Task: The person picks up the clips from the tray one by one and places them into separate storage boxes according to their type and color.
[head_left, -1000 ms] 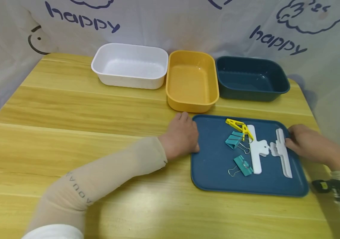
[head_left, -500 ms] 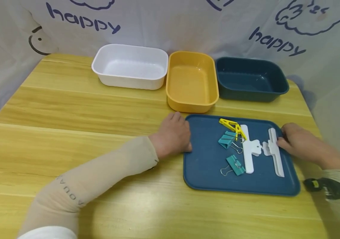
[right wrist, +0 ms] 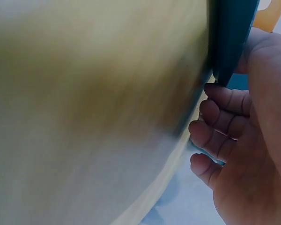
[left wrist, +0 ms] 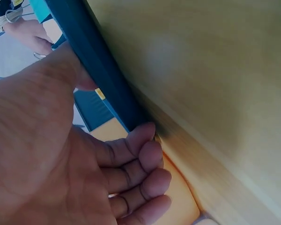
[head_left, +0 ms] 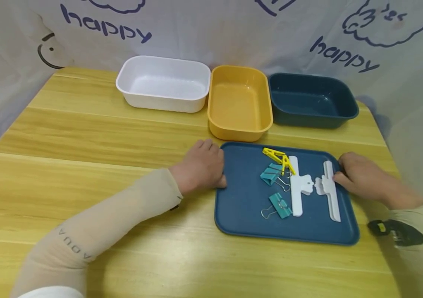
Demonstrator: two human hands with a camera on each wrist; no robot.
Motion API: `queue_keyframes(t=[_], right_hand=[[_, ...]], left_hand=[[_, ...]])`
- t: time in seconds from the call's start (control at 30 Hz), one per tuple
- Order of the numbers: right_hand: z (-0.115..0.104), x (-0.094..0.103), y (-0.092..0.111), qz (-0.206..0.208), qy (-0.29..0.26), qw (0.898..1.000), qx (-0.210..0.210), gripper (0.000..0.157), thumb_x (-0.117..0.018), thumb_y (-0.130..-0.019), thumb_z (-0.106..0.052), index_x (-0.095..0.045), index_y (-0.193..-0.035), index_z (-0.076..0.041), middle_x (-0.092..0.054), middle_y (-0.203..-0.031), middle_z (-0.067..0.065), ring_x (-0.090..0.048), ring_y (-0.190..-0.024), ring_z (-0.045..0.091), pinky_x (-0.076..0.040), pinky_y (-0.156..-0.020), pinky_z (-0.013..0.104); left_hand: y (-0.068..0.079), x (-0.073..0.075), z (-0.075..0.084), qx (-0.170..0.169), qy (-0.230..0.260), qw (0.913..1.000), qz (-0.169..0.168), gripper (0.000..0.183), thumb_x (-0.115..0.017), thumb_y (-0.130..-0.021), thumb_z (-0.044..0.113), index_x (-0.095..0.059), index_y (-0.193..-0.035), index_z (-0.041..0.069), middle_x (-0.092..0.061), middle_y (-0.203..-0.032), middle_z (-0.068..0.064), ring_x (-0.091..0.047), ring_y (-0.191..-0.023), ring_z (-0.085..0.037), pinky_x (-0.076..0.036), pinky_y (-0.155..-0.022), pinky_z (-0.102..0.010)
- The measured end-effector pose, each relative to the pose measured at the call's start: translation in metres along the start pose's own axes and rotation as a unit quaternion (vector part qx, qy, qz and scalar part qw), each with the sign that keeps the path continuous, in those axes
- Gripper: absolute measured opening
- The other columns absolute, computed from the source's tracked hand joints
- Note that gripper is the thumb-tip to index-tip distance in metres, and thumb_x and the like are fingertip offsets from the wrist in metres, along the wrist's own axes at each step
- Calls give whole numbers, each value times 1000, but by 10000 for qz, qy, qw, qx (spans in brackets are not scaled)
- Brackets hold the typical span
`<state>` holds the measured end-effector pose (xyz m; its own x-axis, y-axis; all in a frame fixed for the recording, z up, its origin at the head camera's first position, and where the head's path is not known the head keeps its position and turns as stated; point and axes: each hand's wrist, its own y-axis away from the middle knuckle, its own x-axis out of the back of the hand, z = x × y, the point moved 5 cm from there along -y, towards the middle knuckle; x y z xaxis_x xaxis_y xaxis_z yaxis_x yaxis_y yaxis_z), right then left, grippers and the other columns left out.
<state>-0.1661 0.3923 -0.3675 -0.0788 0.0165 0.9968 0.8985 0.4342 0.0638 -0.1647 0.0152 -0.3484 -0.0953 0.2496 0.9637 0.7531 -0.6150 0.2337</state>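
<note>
My left hand (head_left: 201,167) holds the left rim of a dark blue tray (head_left: 239,203), its thumb on the rim and its fingers curled at the outer side. On the far side my right hand (head_left: 364,178) grips the right rim, thumb inside. The tray carries a yellow plastic clothespin (head_left: 271,153) at the back, overlapping a teal binder clip (head_left: 270,175). Nearer the front lies a second teal binder clip (head_left: 281,206). Two white sealing clips, one left (head_left: 296,198) and one right (head_left: 332,198), lie lengthwise with their grips facing each other. In the left wrist view the tray edge (left wrist: 103,65) passes between thumb and fingers.
Along the back of the wooden table (head_left: 84,136) stand three bins side by side: white (head_left: 163,103), yellow (head_left: 239,134) and dark blue (head_left: 311,120). The tray's back edge is close to the yellow bin's front. A cloth with drawings (head_left: 233,33) hangs behind.
Both hands have moved the tray leftwards across the table, with the clips riding along in the same arrangement. The bins have stayed in place.
</note>
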Motion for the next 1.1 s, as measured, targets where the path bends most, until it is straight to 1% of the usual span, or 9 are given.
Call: queue_keyframes(t=[0.1,0.23,0.37,0.47,0.67,0.77,0.83,0.97,1.1], right_hand=[[-6,0,-2,48,42,9999,116,23,-68,-95,-16,-53,-92,1,-54,-84,10,-47,-75,19,-40,-66,36],[-14,1,-6,-69,66,9999,50,23,-66,-96,-16,-51,-91,0,-53,-83,11,-47,-74,21,-40,-65,36],[-21,1,-9,-144,89,9999,-15,22,-65,-95,-15,-51,-91,0,-54,-85,12,-48,-75,22,-40,-65,37],[-26,1,-13,-209,101,9997,-16,22,-64,-96,-17,-51,-91,-1,-53,-84,11,-48,-76,22,-39,-66,37],[-40,4,-23,-263,86,9996,-8,23,-62,-98,-21,-51,-89,-3,-49,-80,7,-45,-73,21,-34,-66,33],[-45,5,-26,-210,91,9997,34,23,-62,-97,-20,-51,-88,-3,-49,-79,8,-45,-73,22,-34,-66,34],[-49,6,-28,-188,79,9998,57,23,-61,-97,-20,-51,-87,-3,-50,-80,8,-46,-73,23,-35,-66,34],[-56,6,-33,-258,78,9996,36,23,-60,-99,-21,-51,-90,-2,-52,-83,9,-47,-76,24,-37,-68,36],[-64,7,-38,-361,106,9993,28,23,-59,-99,-22,-52,-94,0,-54,-86,12,-49,-78,26,-40,-69,40]], left_hand=[[5,0,-4,-50,-32,10000,72,43,-51,-102,43,-60,-99,2,-62,-103,-11,-49,-98,-26,-44,-87,-35],[10,0,-8,-94,-103,9997,214,40,-50,-101,41,-59,-95,2,-60,-96,-10,-45,-90,-25,-42,-81,-33],[14,-4,-13,-97,-76,9997,220,41,-50,-101,42,-57,-95,2,-57,-95,-10,-42,-89,-25,-42,-82,-34],[19,-7,-18,-93,-30,9996,264,41,-51,-100,41,-57,-95,1,-56,-94,-10,-42,-90,-25,-43,-83,-35],[29,-11,-29,-28,-47,9993,381,41,-51,-100,40,-56,-94,0,-54,-90,-10,-42,-88,-26,-42,-82,-35],[32,-12,-33,-7,-80,9992,386,42,-52,-100,41,-57,-95,-1,-55,-91,-11,-44,-88,-26,-43,-81,-36],[35,-13,-36,35,-52,9994,326,42,-52,-99,41,-57,-97,-1,-55,-92,-11,-44,-90,-27,-44,-83,-36],[38,-16,-43,144,65,9997,201,41,-53,-99,40,-56,-97,-1,-54,-92,-11,-43,-91,-27,-43,-84,-36],[44,-19,-49,203,138,9995,189,40,-53,-99,40,-55,-95,-1,-51,-89,-11,-42,-89,-27,-42,-81,-36]])
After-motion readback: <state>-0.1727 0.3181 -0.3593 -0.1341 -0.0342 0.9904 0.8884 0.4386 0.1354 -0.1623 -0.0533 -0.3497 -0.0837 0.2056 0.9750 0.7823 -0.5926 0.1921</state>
